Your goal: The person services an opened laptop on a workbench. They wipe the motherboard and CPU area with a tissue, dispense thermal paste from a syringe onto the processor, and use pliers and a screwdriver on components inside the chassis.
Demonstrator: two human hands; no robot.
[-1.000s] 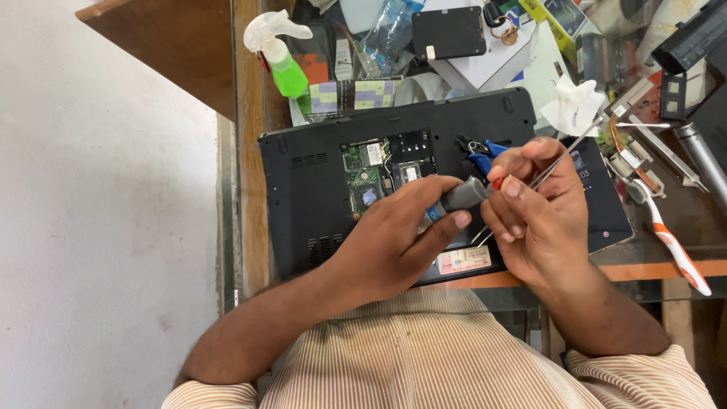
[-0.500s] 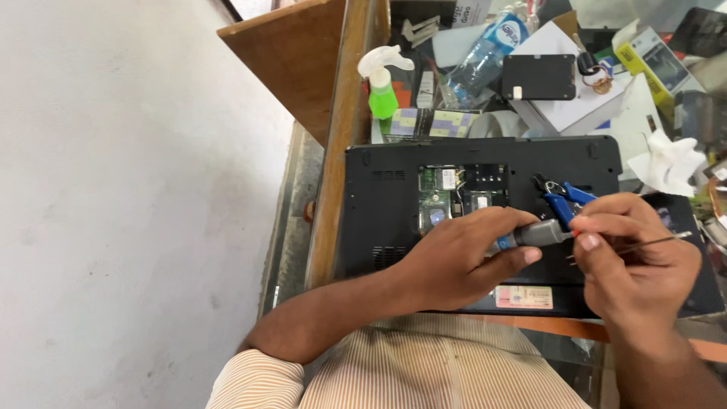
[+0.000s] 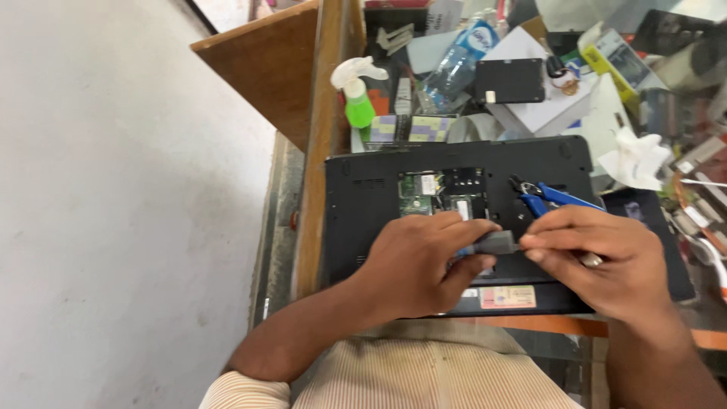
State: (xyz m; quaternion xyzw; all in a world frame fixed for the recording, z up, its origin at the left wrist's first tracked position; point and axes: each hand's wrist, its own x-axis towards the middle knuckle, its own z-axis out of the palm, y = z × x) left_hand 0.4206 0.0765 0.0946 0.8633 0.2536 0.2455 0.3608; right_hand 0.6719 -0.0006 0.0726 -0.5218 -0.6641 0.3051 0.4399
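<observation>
Far left is bare pale floor [image 3: 113, 227], then a wooden bench edge [image 3: 322, 151] running top to bottom. Green spray bottle [image 3: 357, 98] with white trigger stands just behind the black laptop [image 3: 363, 220], which lies bottom-up on the bench, panel off, green circuit board [image 3: 424, 193] exposed in the bay. Left hand [image 3: 420, 265] curled over the laptop base, fingers closed around a grey-handled screwdriver [image 3: 496, 242] with a bit of blue at the grip; the tool lies between both hands, over the laptop's middle, tip hidden. Right hand [image 3: 606, 261] pinched, thumb and forefinger closed on the handle's right end; whether it holds anything else, cannot tell. Blue-handled pliers [image 3: 549, 198] rest on the laptop just behind the right hand. Further right: crumpled white tissue [image 3: 636, 159], clutter of boxes, a clear plastic bottle [image 3: 454, 64], a black flat drive [image 3: 519, 79]. Screwdriver looks light, stiff, the handle not slippery; best gripped at the thick grey section. Laptop judged moderately heavy, rigid shell, exposed board fragile, so hold by the case edges.
</observation>
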